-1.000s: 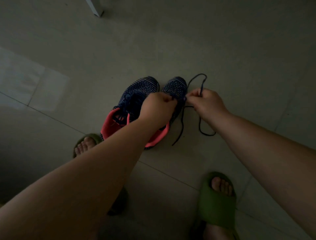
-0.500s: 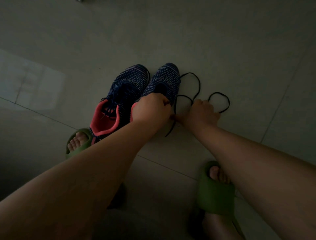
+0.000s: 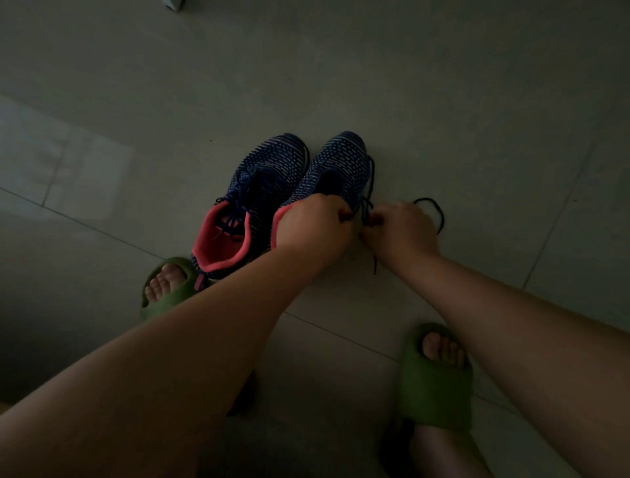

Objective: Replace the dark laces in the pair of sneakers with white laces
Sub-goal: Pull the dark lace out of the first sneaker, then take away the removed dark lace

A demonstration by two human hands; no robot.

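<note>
Two dark blue knit sneakers with pink collars stand side by side on the floor. The left sneaker still carries its dark lace. My left hand grips the collar side of the right sneaker, fingers curled at its eyelets. My right hand pinches the loose dark lace just right of that shoe; the lace loops past my knuckles and a tail drops below my wrist. No white laces are in sight.
My feet in green slippers sit near the shoes, the left slipper touching the left sneaker's heel, the right slipper below my right forearm. Grey floor tiles surround everything. A pale object shows at the top edge.
My right hand has drawn in close to my left hand beside the right sneaker. The dark lace's big loops have shrunk to one small loop behind my right hand.
</note>
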